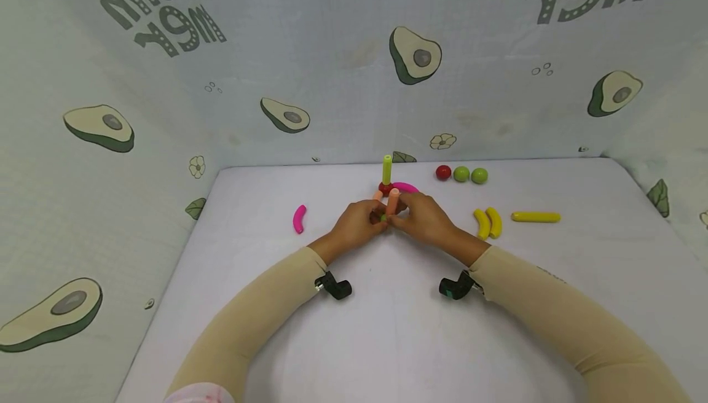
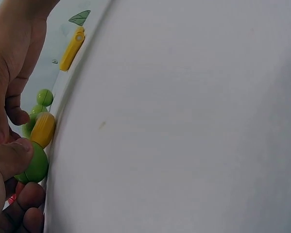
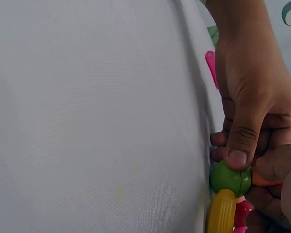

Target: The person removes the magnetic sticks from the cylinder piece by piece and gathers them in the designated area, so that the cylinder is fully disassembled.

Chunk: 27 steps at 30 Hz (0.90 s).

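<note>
My left hand point(image 1: 356, 225) pinches a green ball point(image 3: 227, 178), its thumb pressed on top in the right wrist view. Meeting it at the table's middle, my right hand point(image 1: 423, 219) grips an upright orange stick point(image 1: 393, 201) between thumb and fingers. In the right wrist view, the stick's end point(image 3: 264, 179) lies against or very close to the ball. Just behind the hands is a red ball point(image 1: 385, 188) with a yellow-green stick point(image 1: 387, 171) standing on it. A pink curved piece point(image 1: 406, 187) and another orange stick point(image 1: 378, 195) extend from about that ball; fingers partly hide them.
A red ball point(image 1: 443, 172) and two green balls point(image 1: 470, 174) sit in a row at the back. Two yellow curved pieces point(image 1: 488, 223) and a straight yellow stick point(image 1: 535, 217) lie to the right. A pink curved piece point(image 1: 299, 219) lies left. Cloth walls rise behind.
</note>
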Motion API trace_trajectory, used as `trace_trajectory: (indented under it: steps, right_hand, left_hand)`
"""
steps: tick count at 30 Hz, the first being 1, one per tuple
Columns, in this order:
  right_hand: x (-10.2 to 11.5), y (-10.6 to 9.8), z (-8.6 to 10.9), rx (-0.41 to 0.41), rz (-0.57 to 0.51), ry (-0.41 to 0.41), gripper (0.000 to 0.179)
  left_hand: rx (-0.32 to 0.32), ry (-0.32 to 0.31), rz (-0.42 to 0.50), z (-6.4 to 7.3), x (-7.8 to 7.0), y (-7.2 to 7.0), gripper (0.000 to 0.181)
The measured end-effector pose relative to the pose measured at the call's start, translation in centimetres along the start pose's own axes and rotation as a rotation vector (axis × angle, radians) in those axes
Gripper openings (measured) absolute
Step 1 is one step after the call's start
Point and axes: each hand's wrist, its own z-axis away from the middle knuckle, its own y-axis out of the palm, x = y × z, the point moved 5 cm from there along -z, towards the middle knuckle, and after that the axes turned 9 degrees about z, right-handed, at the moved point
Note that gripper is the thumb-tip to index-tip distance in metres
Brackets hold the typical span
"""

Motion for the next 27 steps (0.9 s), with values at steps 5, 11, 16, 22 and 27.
trace_trajectory:
  steps: [5,11,16,22,27]
  right_hand:
    - [0.0,-0.1,0.0,0.005,-0.01,0.0,0.017]
    - [-0.2,-0.4,0.1,0.002,-0.054,0.016,0.018]
    - [-0.5,-0.6,0.4,0.0,-0.078,0.031,0.015]
    - [-1.4,-1.4,1.1,0.025,-0.05,0.041,0.018]
    - [-2.5,-2.4,2.1,0.037,-0.018,0.06,0.023]
  left_hand:
    - [0.0,-0.001,-0.007,0.1,0.0,0.0,0.026]
    - [-0.005,0.003,0.004,0.1,-0.1,0.0,0.027]
    - [0.0,0.01,0.004,0.1,0.0,0.0,0.028]
    - [0.006,0.003,-0.021,0.1,0.0,0.0,0.03]
    - [0.009,-0.01,0.0,0.2,0.0,0.1,0.031]
